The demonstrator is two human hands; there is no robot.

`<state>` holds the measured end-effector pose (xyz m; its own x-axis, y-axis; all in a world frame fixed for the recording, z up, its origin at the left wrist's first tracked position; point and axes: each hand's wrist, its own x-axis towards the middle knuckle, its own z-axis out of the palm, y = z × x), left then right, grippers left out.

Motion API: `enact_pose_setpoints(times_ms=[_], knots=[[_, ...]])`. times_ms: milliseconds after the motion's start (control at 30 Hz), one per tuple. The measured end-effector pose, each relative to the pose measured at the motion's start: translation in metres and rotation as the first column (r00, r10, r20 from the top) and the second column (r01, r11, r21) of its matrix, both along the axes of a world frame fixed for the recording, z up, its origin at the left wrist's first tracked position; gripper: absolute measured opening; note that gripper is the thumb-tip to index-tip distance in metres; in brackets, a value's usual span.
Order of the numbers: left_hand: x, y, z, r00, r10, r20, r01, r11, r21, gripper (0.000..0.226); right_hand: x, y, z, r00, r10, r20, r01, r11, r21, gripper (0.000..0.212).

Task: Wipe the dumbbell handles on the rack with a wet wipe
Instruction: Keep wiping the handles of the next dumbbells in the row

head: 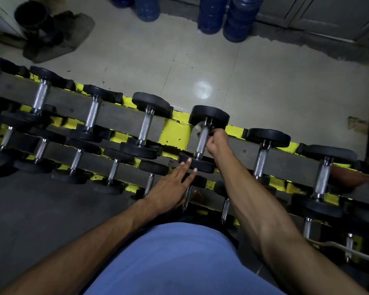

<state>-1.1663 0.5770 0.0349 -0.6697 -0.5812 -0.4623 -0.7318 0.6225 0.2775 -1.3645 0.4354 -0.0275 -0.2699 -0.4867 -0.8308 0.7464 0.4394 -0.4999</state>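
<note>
Top tier of chipped yellow metal rack (175, 133) holds black round-headed dumbbell (201, 143) with knurled steel handle, mid-frame. At far end of its handle the right hand (216, 140) is curled, clamping small crumpled white wet wipe (198, 127) against the steel just under the far head. Fingers of the left hand (172, 186) straight, slightly spread, tips touching dumbbell's near head. More dumbbells sit either side of it. Dark blue plastic water jugs (210, 15) stand on pale floor well beyond it
</note>
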Motion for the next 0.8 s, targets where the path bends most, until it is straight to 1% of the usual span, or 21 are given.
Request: enact_pose_setpoints(times_ms=[33,67,100,133,167,200,233,267,300,333,367,400,433,500,567,667,733,767,800], knots=[[0.000,0.000,0.000,1.000,-0.005,0.000,0.005,1.000,-0.002,0.093,0.004,-0.001,0.000,0.997,-0.028,-0.071,0.028,1.000,0.003,0.032],[0.000,0.000,0.001,1.000,-0.007,-0.001,0.007,1.000,-0.004,0.092,0.007,0.002,-0.002,0.979,-0.027,-0.201,0.030,0.999,0.014,0.031],[0.000,-0.001,0.001,1.000,-0.008,-0.004,0.007,1.000,-0.007,0.092,0.011,0.008,-0.004,0.925,0.006,-0.379,0.007,0.999,0.033,0.028],[0.000,-0.001,0.001,1.000,-0.006,-0.010,0.006,1.000,-0.011,0.090,0.015,0.017,-0.005,0.825,0.057,-0.563,-0.039,0.998,0.044,0.021],[0.000,-0.002,0.002,1.000,-0.007,-0.019,0.007,1.000,-0.018,0.088,0.018,0.026,-0.006,0.685,0.105,-0.721,-0.103,0.994,0.047,0.013],[0.000,-0.004,0.003,0.999,-0.013,-0.032,0.012,1.000,-0.028,0.086,0.019,0.036,-0.007,0.529,0.130,-0.838,-0.183,0.982,0.037,0.008],[0.000,-0.006,0.003,0.999,-0.023,-0.046,0.021,0.999,-0.041,0.084,0.018,0.043,-0.006,0.386,0.127,-0.914,-0.270,0.963,0.020,0.007],[0.000,-0.009,0.003,0.998,-0.034,-0.057,0.031,0.998,-0.054,0.082,0.015,0.048,-0.006,0.267,0.115,-0.957,-0.362,0.932,0.011,0.008],[0.001,-0.011,0.003,0.997,-0.042,-0.067,0.038,0.997,-0.065,0.080,0.009,0.050,-0.003,0.152,0.117,-0.981,-0.464,0.885,0.034,0.011],[0.002,-0.014,0.002,0.996,-0.047,-0.078,0.042,0.997,-0.072,0.079,0.002,0.051,-0.003,0.009,0.128,-0.992,-0.555,0.826,0.102,0.014],[0.003,-0.016,0.002,0.995,-0.050,-0.089,0.043,0.996,-0.078,0.078,-0.006,0.050,-0.003,-0.157,0.128,-0.979,-0.620,0.759,0.199,0.019],[0.004,-0.018,0.002,0.994,-0.051,-0.098,0.043,0.996,-0.081,0.076,-0.014,0.049,-0.002,-0.305,0.112,-0.946,-0.661,0.691,0.295,0.024],[0.005,-0.020,0.002,0.993,-0.050,-0.106,0.041,0.996,-0.080,0.075,-0.021,0.048,-0.002,-0.412,0.087,-0.907,-0.684,0.628,0.371,0.030],[0.006,-0.022,0.003,0.992,-0.043,-0.119,0.034,0.997,-0.073,0.072,-0.030,0.048,-0.001,-0.543,0.050,-0.838,-0.712,0.501,0.491,0.039],[0.004,-0.024,0.004,0.993,-0.039,-0.114,0.031,0.997,-0.073,0.072,-0.034,0.047,-0.001,-0.636,0.020,-0.771,-0.705,0.392,0.591,0.044],[0.002,-0.024,0.007,0.994,-0.032,-0.108,0.024,0.997,-0.068,0.070,-0.044,0.038,0.006,-0.690,-0.079,-0.719,-0.710,0.263,0.653,0.045],[0.001,-0.023,0.009,0.994,-0.025,-0.105,0.019,0.998,-0.062,0.070,-0.054,0.029,0.018,-0.731,-0.123,-0.672,-0.682,0.179,0.709,0.047],[0.001,-0.023,0.009,0.994,-0.023,-0.103,0.016,0.998,-0.061,0.070,-0.060,0.024,0.023,-0.751,-0.118,-0.650,-0.660,0.174,0.731,0.048],[0.000,-0.023,0.009,0.995,-0.019,-0.102,0.013,0.998,-0.061,0.070,-0.063,0.020,0.028,-0.761,-0.090,-0.642,-0.646,0.192,0.739,0.049]])
